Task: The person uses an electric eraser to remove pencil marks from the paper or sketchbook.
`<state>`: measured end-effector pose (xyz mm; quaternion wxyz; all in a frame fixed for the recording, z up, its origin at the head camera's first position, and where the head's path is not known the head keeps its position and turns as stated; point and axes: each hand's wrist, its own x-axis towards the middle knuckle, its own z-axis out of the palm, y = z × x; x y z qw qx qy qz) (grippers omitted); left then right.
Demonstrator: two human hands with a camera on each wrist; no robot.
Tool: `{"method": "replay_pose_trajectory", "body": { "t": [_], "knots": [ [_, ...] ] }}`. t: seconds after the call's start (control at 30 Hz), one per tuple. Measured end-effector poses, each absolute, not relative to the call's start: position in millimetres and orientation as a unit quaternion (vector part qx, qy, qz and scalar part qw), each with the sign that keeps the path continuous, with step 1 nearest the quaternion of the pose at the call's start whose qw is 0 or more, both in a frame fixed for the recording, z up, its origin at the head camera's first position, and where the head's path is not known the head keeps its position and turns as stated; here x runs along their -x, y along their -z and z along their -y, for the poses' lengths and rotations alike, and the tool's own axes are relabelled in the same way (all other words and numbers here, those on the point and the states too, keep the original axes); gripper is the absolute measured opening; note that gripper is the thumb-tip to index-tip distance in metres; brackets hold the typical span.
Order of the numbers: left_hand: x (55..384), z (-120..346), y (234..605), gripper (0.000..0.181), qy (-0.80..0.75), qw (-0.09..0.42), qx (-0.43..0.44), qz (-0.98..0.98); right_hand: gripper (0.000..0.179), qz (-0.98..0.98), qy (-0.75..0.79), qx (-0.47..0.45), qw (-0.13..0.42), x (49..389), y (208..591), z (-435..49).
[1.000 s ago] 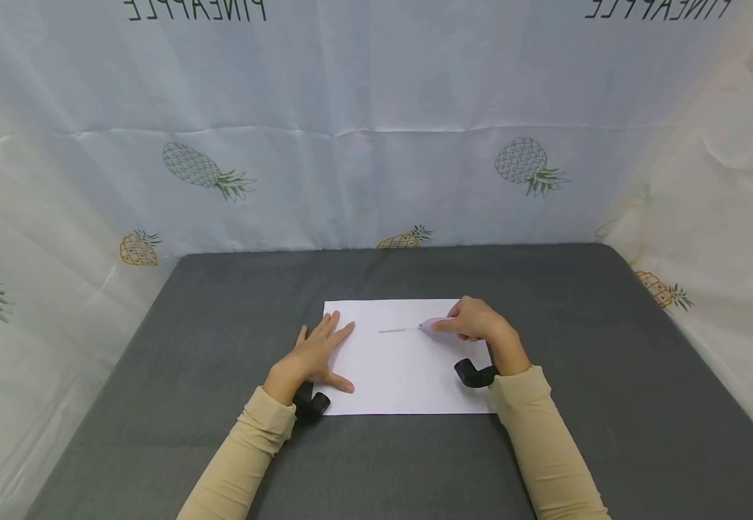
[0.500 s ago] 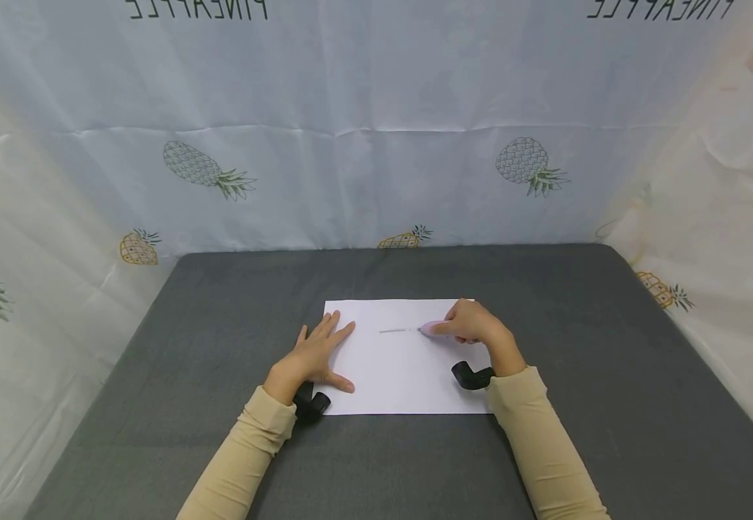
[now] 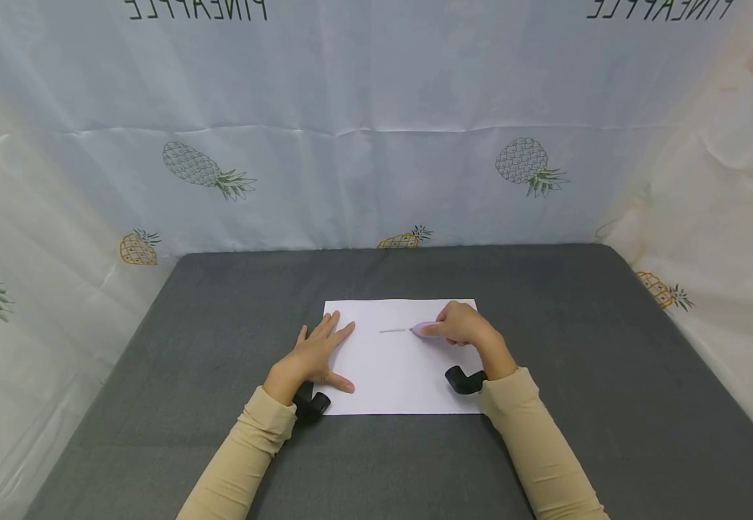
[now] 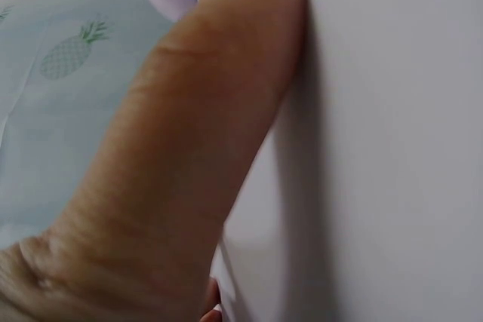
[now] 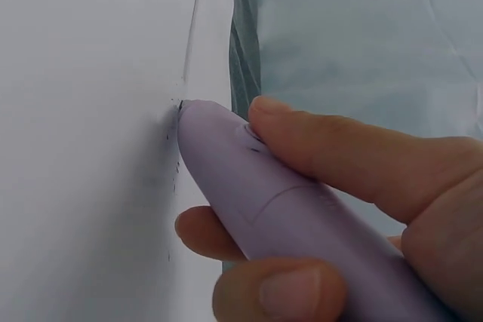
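A white sheet of paper (image 3: 389,375) lies on the table. My left hand (image 3: 314,354) rests on its left side, fingers spread. My right hand (image 3: 467,325) grips a lilac electric eraser (image 3: 425,330), tip down against the sheet. In the right wrist view, the fingers wrap the eraser's body (image 5: 287,201), one fingertip beside its oval button. A thin dark pencil line (image 3: 392,331) runs left of the tip, ending just short of it. Dark specks trail along the paper past the tip. The left wrist view shows mostly the left thumb (image 4: 181,118) against the paper.
A dark grey cloth (image 3: 220,325) covers the table. Black wrist camera mounts (image 3: 463,380) sit at both wrists, overlapping the sheet's lower part. Pineapple-printed curtains (image 3: 376,180) hang behind and at the sides.
My right hand has moved slightly left with the electric eraser, its tip now closer to the left part of the line. My left hand has stayed still.
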<state>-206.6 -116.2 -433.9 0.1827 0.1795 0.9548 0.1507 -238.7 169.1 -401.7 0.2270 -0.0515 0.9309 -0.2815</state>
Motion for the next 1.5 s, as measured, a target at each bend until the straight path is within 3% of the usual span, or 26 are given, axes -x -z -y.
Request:
{"method": "replay_pose_trajectory", "body": {
  "t": [0.27, 0.57, 0.87, 1.5],
  "knots": [
    [207, 118, 435, 0.115, -0.155, 0.185, -0.179, -0.954, 0.050, -0.937, 0.273, 0.043, 0.214, 236, 403, -158],
    [210, 118, 437, 0.116, -0.157, 0.184, -0.182, -0.953, 0.048, -0.930, 0.276, 0.031, 0.242, 235, 399, -162],
    [210, 118, 436, 0.116, -0.152, 0.184, -0.185, -0.953, 0.050, -0.941, 0.264, 0.019, 0.211, 234, 405, -152],
    [207, 118, 435, 0.116, -0.154, 0.182, -0.189, -0.953, 0.047, -0.945, 0.251, 0.016, 0.208, 232, 400, -153]
  ]
}}
